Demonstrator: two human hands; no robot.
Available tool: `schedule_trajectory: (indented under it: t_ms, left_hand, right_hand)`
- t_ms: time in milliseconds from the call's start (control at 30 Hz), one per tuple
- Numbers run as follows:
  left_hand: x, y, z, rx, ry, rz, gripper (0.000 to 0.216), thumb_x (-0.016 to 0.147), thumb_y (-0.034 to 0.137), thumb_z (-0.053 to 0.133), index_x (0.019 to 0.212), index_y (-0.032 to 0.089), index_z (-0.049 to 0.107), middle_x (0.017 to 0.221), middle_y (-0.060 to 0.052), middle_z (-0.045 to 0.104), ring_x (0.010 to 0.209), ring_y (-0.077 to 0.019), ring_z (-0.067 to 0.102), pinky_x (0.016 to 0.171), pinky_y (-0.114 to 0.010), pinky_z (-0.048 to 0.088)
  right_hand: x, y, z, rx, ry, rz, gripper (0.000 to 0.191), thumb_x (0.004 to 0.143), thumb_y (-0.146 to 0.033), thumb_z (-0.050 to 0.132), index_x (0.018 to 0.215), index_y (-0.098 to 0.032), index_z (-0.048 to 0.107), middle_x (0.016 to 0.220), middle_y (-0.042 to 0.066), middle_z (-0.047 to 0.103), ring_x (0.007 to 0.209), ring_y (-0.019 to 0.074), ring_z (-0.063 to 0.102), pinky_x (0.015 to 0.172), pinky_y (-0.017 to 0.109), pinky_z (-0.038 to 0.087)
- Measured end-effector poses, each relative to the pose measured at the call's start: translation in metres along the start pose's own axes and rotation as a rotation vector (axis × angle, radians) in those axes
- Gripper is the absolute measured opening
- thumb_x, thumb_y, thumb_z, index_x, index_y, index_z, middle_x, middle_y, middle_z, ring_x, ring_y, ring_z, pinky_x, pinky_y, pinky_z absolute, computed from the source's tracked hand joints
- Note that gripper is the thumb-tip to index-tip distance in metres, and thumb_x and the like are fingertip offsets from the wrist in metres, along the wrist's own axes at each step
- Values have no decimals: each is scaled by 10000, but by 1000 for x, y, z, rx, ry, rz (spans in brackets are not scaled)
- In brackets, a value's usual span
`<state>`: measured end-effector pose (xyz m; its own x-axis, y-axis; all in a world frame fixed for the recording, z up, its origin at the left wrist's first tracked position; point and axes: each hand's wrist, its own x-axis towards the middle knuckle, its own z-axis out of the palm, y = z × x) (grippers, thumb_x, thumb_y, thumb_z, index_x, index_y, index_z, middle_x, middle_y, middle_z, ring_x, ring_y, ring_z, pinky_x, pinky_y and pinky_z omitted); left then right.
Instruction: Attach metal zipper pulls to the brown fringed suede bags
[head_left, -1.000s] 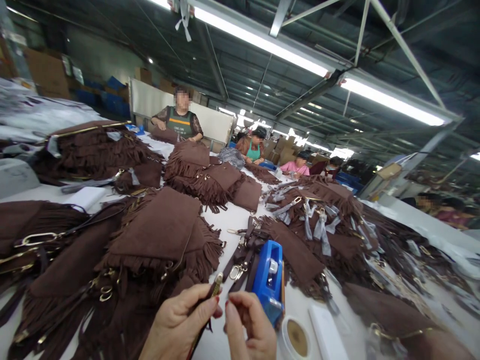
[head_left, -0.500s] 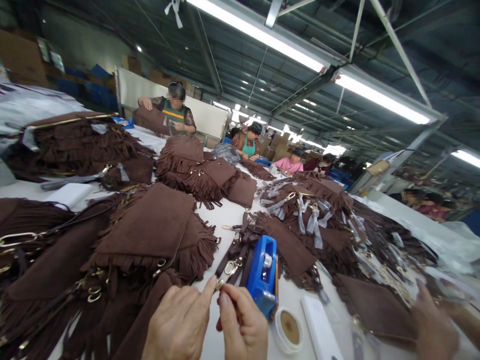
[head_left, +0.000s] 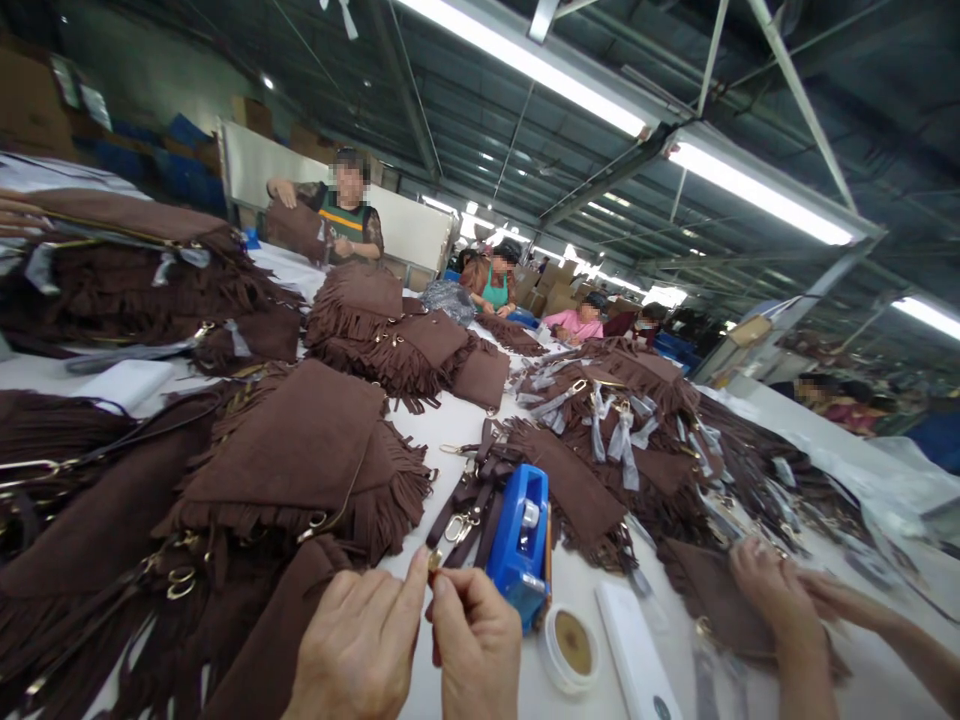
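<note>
Two hands meet at the near edge of the bench, fingertips together on one small gold metal fitting. The left hand pinches it from the left between thumb and forefinger. The right hand closes on it from the right, so both are narrowed onto the same piece and neither is nearer. The fitting stands at the top of the pinch, its long axis running up and away from the person. Whatever it is fixed to is hidden between the palms. Just beyond the right hand stands a blue tape dispenser, with a round tin and a white box further to the right. Brown fringed bags crowd the left side of the bench. A co-worker's hands rest on another bag toward the right edge.
</note>
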<state>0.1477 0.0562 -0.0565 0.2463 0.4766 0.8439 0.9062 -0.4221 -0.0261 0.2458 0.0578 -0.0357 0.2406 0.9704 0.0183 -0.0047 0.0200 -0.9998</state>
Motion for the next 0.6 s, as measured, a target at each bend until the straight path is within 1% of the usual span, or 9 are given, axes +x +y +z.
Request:
schedule_trajectory:
  t_ms: [133,200,300,367,467,600]
  left_hand:
    - [0,0,3,-47,15,-34,226,869,64,418,1029,17,572,600,-30,582,542,-144,512,584,-311,322]
    - [2,0,4,-83,25,-58,222,881,59,391,987,27,584,602,-33,591,538,-137,511,581,-302,322]
    - [3,-1,4,-114,22,-80,225,893,67,374,949,41,590,591,-24,587,534,-129,505,580,-286,321]
    - [3,-2,4,-117,20,-84,224,900,81,374,946,45,590,587,-19,583,529,-125,500,579,-282,317]
    - [1,-2,4,-108,-8,-87,221,898,86,389,993,30,580,603,-24,582,542,-131,505,585,-290,313]
    - [0,-1,4,-46,-14,-48,221,881,64,405,1023,6,564,602,-31,575,551,-147,507,590,-308,312]
  right_hand:
    - [6,8,2,-46,52,-58,214,658,-343,549,539,-166,566,487,-34,504,491,92,423,487,204,379]
    - [9,8,1,-50,62,-48,198,629,-340,544,532,-168,561,497,-24,524,501,102,441,487,209,386]
    - [12,7,-1,-49,65,-19,199,604,-352,549,534,-167,571,488,-28,505,486,100,420,469,211,368]
    - [11,10,-2,-46,39,-15,213,644,-361,549,582,-164,601,499,-35,494,473,90,387,461,209,349]
    - [7,17,-3,-72,-31,-53,254,745,-381,516,678,-171,642,543,-32,510,469,87,368,456,213,331]
    - [1,21,-3,-169,-87,-157,266,827,-371,471,748,-199,658,618,-13,547,535,112,441,492,226,352]
